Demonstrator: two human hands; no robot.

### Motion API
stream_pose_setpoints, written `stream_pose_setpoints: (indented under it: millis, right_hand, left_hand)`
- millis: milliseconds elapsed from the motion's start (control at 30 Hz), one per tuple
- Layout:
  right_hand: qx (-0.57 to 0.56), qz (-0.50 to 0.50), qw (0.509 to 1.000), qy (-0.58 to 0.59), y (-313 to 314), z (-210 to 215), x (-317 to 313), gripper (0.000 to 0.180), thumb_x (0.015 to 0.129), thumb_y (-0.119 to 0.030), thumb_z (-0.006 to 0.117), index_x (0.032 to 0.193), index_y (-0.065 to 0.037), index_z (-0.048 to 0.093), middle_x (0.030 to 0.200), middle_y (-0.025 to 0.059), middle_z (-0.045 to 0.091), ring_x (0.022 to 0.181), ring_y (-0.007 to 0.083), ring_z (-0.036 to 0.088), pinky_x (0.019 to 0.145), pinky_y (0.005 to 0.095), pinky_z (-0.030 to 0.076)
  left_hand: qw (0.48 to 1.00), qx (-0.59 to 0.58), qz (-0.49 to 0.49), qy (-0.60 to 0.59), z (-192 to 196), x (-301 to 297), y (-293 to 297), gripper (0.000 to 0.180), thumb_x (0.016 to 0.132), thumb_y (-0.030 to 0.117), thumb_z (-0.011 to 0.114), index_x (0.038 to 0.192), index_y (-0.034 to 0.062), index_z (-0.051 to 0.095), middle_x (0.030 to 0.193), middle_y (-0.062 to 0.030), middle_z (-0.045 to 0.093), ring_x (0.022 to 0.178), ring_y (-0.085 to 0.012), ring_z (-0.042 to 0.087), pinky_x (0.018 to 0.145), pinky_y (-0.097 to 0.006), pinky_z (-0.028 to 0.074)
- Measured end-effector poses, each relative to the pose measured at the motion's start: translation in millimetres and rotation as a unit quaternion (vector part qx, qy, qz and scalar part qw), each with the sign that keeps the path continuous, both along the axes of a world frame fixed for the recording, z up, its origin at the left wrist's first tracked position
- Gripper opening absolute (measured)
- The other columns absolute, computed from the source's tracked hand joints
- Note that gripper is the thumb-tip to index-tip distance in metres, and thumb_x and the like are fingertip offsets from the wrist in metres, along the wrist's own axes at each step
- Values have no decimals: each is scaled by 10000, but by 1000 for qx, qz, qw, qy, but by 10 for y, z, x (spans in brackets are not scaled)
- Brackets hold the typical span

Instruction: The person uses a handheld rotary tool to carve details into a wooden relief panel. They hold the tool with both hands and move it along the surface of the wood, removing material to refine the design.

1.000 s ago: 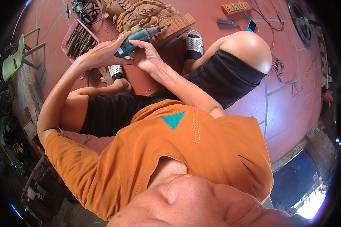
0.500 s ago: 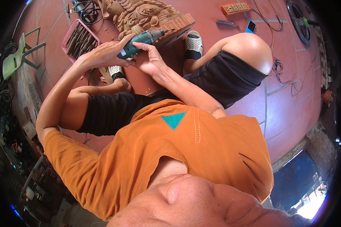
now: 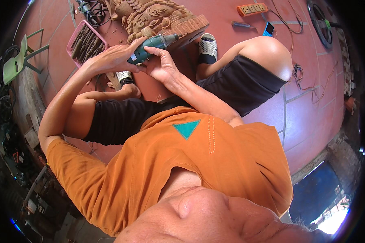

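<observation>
Both our left hand (image 3: pixel 117 57) and right hand (image 3: pixel 163 67) held the green power tool (image 3: pixel 153 43) between them, near the carved wood (image 3: pixel 154 16); its pale label (image 3: pixel 132 58) was too small for us to read.

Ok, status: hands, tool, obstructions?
Left hand, right hand: both holding green power tool. Tip near carved wood, contact unclear. Pink basket left, not in the way.

The red-tiled floor (image 3: pixel 54 30) spreads beside a green chair (image 3: pixel 14 69), with what seems daylight (image 3: pixel 333 222) at lower right.
</observation>
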State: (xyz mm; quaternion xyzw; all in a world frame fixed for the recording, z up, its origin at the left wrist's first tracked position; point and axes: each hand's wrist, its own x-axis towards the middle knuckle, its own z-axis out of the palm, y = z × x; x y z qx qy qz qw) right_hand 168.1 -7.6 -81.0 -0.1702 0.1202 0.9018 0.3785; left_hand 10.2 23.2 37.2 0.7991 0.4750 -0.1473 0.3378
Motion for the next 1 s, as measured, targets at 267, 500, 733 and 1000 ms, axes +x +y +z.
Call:
stream_pose_setpoints:
  millis: [267,500,733,1000]
  right_hand:
    - [5,12,1000,5,42,-63,-32,318,799,-40,701,1097,-101,610,1046,54,653,1030,236,630,951,579,471]
    - [24,16,1000,-2,80,-78,-76,323,794,-42,705,1095,-102,606,1035,46,650,994,236,641,911,558,500]
    - [26,18,999,11,89,-185,-119,364,803,-55,718,1146,-108,608,1115,80,668,1053,274,641,912,584,486]
    - [57,23,998,-11,100,-125,-116,361,783,-89,725,1113,-118,582,1074,43,626,1012,238,628,889,535,500]
  left_hand:
    - [1000,-1,17,-1,-85,-45,-3,993,748,235,785,1524,110,179,1105,-255,648,1071,-418,621,917,-468,484]
    - [999,3,38,-2,-105,-75,-11,991,740,300,779,1514,116,189,1042,-280,642,1043,-439,617,892,-481,483]
    - [999,10,36,9,-113,-92,-15,976,757,344,781,1507,108,204,1032,-291,640,1016,-442,632,877,-489,487]
    - [999,19,46,-14,-128,-112,-48,932,766,310,775,1488,101,224,1030,-295,644,1019,-441,632,870,-484,486]
